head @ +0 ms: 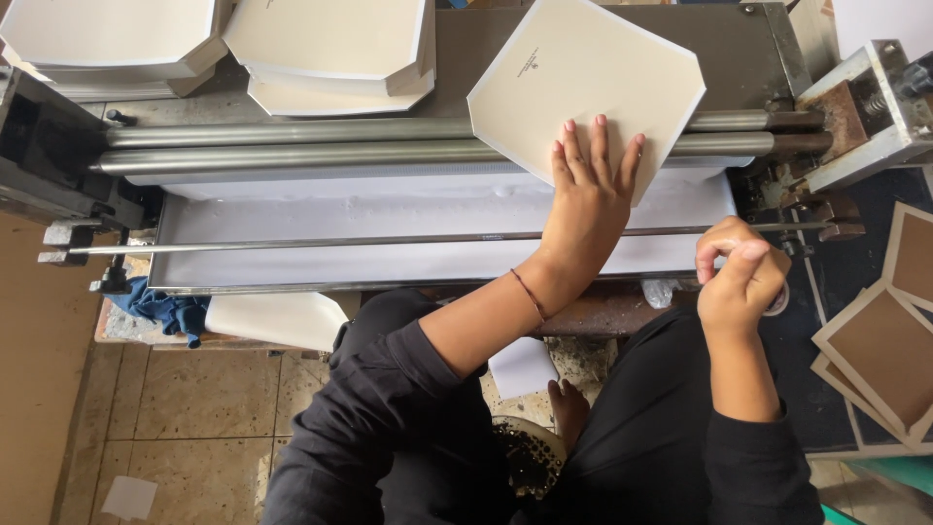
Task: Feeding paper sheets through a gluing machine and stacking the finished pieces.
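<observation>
Feeding a white card sheet across the rollers of a gluing machine.

The white sheet point(583, 83), its corners cut off, is pressed flat against the steel rollers point(292, 146) by the left hand point(588, 199), fingers spread wide on its lower edge. The right hand point(741, 282) is curled narrow near the machine's right end; whether anything is pinched in it cannot be told. A steady push, kept square to the rollers, seems called for next. Stacks of finished white sheets point(330, 49) are cut off by the top edge, brown-faced boards point(889, 355) by the right edge, and the sheet's lower edge is hidden under the palm.
</observation>
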